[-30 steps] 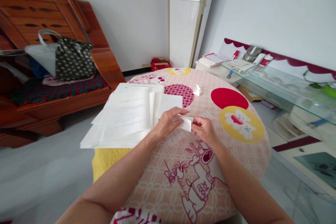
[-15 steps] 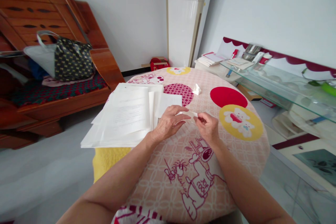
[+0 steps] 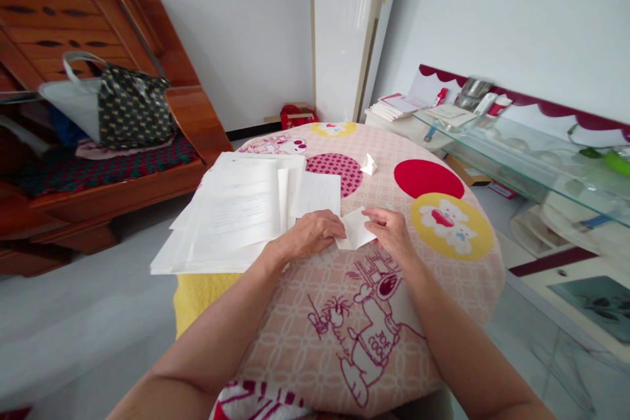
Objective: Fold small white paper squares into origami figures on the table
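Movement: small paper (image 3: 355, 228) now shows a broad face instead of the narrow strip of half a second ago; left hand (image 3: 315, 233) sits lower, fingers curled tighter.
Small paper position: between the two hands, at or just above the table (image 3: 295, 354); contact cannot be told. A crease crosses it.
Left hand: at 9 o'clock of the small paper, fingertips on its edge; thumb hidden, so a pinch cannot be confirmed.
Right hand: at 3 o'clock, thumb and forefinger gripping the edge near the upper corner.
Handling: probably very light, flexible, easily creased or torn; best held by opposite edges, with light pressure.
Lined slip (image 3: 319, 193): near, at 10 to 11 o'clock; left hand partly overlaps it in view.
Paper stack (image 3: 241, 210): between 9 and 10 o'clock, loosely piled; limits room for the left hand.
Folded white piece (image 3: 368, 164): 12 o'clock, well apart, no obstruction.
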Demonstrator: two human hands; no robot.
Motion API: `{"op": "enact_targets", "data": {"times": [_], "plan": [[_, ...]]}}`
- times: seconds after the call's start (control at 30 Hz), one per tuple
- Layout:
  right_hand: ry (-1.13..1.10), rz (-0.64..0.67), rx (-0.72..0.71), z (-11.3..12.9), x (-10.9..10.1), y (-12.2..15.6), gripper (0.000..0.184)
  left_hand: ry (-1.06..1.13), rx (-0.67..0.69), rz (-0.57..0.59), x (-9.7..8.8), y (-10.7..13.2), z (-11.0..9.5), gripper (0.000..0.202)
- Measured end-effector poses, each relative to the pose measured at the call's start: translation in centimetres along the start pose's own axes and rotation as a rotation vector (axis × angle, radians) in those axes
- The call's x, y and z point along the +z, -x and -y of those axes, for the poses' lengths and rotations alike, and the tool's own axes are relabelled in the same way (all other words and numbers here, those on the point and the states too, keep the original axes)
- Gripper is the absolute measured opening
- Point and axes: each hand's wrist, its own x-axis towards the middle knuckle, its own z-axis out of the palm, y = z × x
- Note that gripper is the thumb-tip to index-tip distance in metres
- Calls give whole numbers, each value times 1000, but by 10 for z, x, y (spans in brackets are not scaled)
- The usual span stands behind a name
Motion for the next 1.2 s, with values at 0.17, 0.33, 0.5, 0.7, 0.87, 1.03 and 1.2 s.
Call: {"op": "enact_targets", "data": {"times": [0.17,0.33,0.5,0.7,0.87,1.03,1.2], "plan": [[91,11,49,-7,-3,-2,26,-8,-44,119,4,1,7,31],[112,70,90,-3,-5,0,22,73,-66,100,-1,4,12,25],[400,159,35,6,-7,4,18,101,-98,143,-7,6,11,25],[830,143,-130,18,-5,12,19,176,-111,196,-6,5,12,26],[644,380,-305,22,5,17,23,233,-107,205,-8,6,14,20],[514,412,-232,15,7,13,19,238,-175,171,-3,2,14,19],[483,395,-205,12,9,12,15,151,-379,47,10,-3,11,16]]}}
